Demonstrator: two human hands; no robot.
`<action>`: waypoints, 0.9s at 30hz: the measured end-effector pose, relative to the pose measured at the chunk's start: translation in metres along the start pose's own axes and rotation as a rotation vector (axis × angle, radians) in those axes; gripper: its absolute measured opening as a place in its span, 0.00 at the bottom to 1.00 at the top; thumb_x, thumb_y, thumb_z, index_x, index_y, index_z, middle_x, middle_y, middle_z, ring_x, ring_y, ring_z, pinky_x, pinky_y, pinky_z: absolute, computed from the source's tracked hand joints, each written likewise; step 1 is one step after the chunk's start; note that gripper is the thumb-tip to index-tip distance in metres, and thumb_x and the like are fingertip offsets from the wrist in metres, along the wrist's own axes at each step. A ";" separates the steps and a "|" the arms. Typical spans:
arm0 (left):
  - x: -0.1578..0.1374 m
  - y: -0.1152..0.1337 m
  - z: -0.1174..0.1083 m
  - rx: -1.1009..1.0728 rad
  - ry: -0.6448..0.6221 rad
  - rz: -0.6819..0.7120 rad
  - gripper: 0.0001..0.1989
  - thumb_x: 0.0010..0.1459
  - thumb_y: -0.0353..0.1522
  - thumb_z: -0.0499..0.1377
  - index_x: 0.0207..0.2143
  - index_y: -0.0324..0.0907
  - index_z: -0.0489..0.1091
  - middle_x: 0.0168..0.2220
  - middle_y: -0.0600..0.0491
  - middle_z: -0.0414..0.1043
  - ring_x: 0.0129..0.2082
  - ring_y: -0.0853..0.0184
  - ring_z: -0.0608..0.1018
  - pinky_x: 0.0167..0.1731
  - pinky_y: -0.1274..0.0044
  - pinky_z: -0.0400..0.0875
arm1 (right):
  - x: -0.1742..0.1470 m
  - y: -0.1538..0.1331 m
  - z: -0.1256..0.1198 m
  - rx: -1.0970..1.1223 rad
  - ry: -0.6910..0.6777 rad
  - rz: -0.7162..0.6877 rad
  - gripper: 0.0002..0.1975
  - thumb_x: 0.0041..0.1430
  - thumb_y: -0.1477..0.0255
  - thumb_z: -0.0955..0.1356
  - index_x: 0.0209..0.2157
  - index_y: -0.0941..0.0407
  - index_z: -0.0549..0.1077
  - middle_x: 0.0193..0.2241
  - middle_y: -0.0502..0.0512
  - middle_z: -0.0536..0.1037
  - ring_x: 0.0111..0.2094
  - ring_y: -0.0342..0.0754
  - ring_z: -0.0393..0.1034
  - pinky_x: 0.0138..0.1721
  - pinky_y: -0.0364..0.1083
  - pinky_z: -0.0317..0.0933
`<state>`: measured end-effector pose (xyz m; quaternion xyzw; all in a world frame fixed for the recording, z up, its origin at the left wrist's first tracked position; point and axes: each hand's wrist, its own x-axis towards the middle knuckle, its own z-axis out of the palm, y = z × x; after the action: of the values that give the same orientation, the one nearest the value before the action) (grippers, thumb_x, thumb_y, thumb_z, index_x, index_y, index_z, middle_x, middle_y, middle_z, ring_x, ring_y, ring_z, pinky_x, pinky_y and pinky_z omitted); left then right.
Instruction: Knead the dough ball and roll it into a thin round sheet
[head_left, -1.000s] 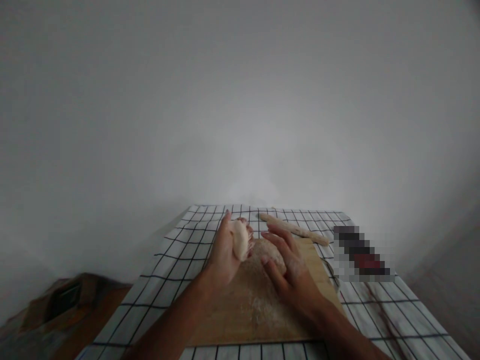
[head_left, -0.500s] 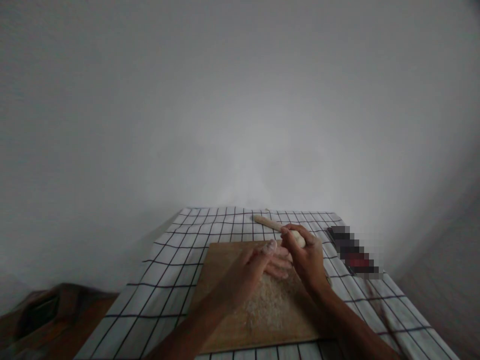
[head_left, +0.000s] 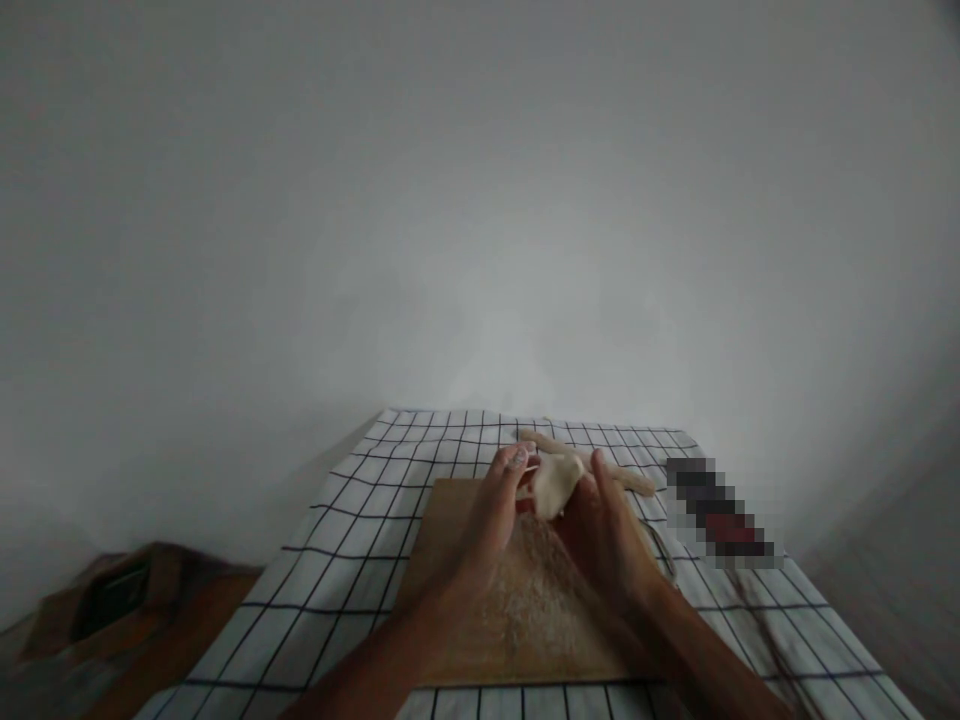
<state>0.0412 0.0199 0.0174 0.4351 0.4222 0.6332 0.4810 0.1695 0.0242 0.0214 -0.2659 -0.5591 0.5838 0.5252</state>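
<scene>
A pale, soft lump of dough (head_left: pixel 557 487) is held up between my two hands above the wooden board (head_left: pixel 450 520). My left hand (head_left: pixel 499 500) has its curled fingers at the lump's left side, and thin strands of dough cling to them. On the right side of the lump, my right hand (head_left: pixel 607 525) presses against it with the thumb raised; its other fingers are partly hidden. Loose flour or dough crumbs (head_left: pixel 536 600) are scattered over the board. Behind my hands lies a wooden rolling pin (head_left: pixel 634 481), its middle partly covered by them.
A white tablecloth with black grid lines (head_left: pixel 345 530) covers the table. At the right edge lies a dark, pixelated object (head_left: pixel 720 510), with a cord-like line (head_left: pixel 757 620) running from it. A brown box-like thing (head_left: pixel 120 600) stands low on the left. A pale wall rises behind.
The dough has come from my right hand to between both hands and hangs in strands from my left fingers. My left hand has turned upward. The rolling pin shows more.
</scene>
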 end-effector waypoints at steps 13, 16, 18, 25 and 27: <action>-0.002 0.030 -0.012 0.259 -0.165 0.196 0.24 0.54 0.32 0.68 0.54 0.46 0.74 0.52 0.47 0.76 0.53 0.55 0.75 0.54 0.69 0.70 | 0.003 -0.004 -0.015 0.441 -0.177 0.368 0.37 0.64 0.41 0.54 0.57 0.55 0.69 0.41 0.61 0.81 0.42 0.55 0.78 0.42 0.54 0.68; -0.001 0.027 -0.012 0.152 -0.126 0.103 0.25 0.54 0.34 0.68 0.55 0.43 0.73 0.44 0.47 0.78 0.41 0.60 0.79 0.40 0.75 0.74 | 0.004 0.000 -0.017 0.318 -0.130 0.345 0.31 0.65 0.47 0.61 0.60 0.53 0.66 0.38 0.58 0.82 0.39 0.53 0.79 0.47 0.54 0.67; 0.004 0.025 -0.013 0.026 -0.095 0.068 0.24 0.53 0.35 0.69 0.52 0.41 0.74 0.36 0.50 0.77 0.32 0.66 0.78 0.31 0.80 0.72 | 0.004 0.005 -0.020 0.189 -0.086 0.279 0.27 0.64 0.51 0.65 0.58 0.52 0.68 0.35 0.55 0.82 0.38 0.51 0.78 0.48 0.53 0.67; 0.024 0.031 -0.023 -0.355 -0.052 -0.324 0.21 0.52 0.47 0.66 0.29 0.42 0.63 0.18 0.64 0.57 0.11 0.79 0.57 0.10 0.85 0.50 | 0.009 0.018 -0.026 -0.050 -0.001 0.135 0.18 0.62 0.55 0.69 0.46 0.52 0.74 0.29 0.51 0.80 0.34 0.49 0.76 0.42 0.50 0.69; 0.022 0.033 -0.024 -0.372 -0.068 -0.316 0.19 0.54 0.44 0.64 0.26 0.44 0.58 0.16 0.65 0.54 0.09 0.78 0.54 0.09 0.84 0.46 | 0.006 0.016 -0.022 -0.065 -0.007 0.114 0.16 0.63 0.56 0.68 0.45 0.52 0.74 0.29 0.50 0.79 0.34 0.48 0.76 0.42 0.50 0.69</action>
<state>0.0072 0.0327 0.0458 0.2888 0.3449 0.6021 0.6597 0.1824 0.0409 0.0030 -0.3122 -0.5635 0.5952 0.4803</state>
